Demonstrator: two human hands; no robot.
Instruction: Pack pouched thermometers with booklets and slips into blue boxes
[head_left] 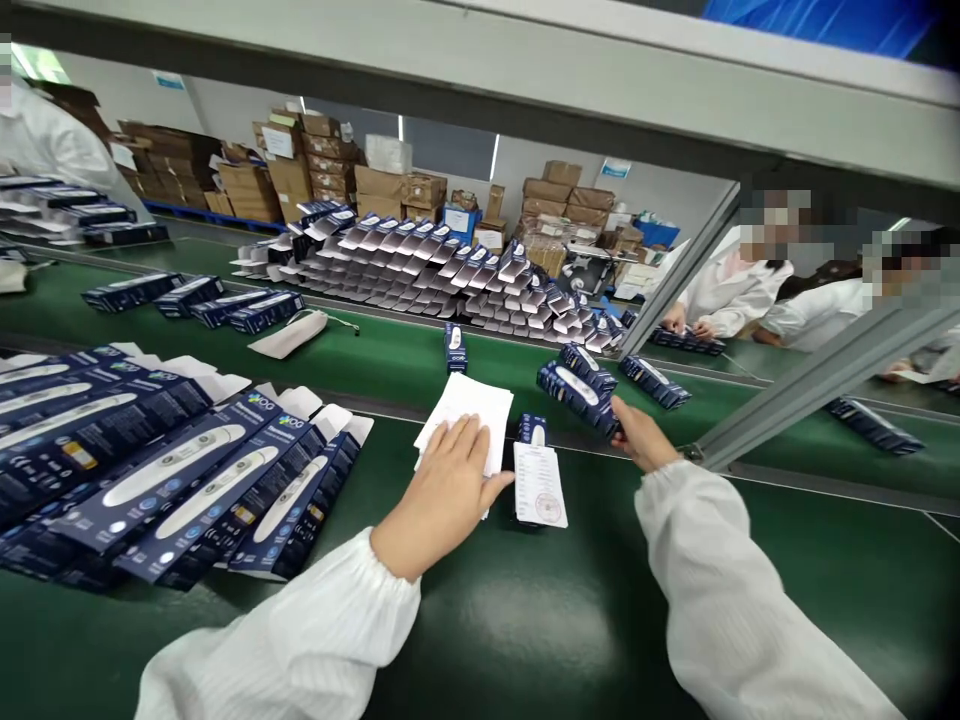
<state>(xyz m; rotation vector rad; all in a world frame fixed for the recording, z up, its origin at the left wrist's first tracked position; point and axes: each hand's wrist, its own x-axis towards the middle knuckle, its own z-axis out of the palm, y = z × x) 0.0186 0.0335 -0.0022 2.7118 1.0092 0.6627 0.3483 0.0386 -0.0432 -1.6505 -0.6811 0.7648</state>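
My left hand (pixel 448 480) lies flat, fingers together, on a stack of white paper leaflets (pixel 469 405) on the green bench. Just right of it a dark blue box (pixel 531 430) lies with a white printed card (pixel 539 485) on top. My right hand (pixel 639 432) reaches forward and grips the near end of a dark blue product box (pixel 577 392) showing a white thermometer picture. A fan of flattened dark blue cartons (pixel 180 480) lies to the left of my left arm.
A green conveyor belt (pixel 390 350) runs across with several blue boxes (pixel 191 298), a white pouch (pixel 289 335) and one upright box (pixel 454 347). Stacked cartons (pixel 450 270) lie beyond it. A metal strut (pixel 817 385) slants at right. Co-workers in white (pixel 731 290) sit opposite.
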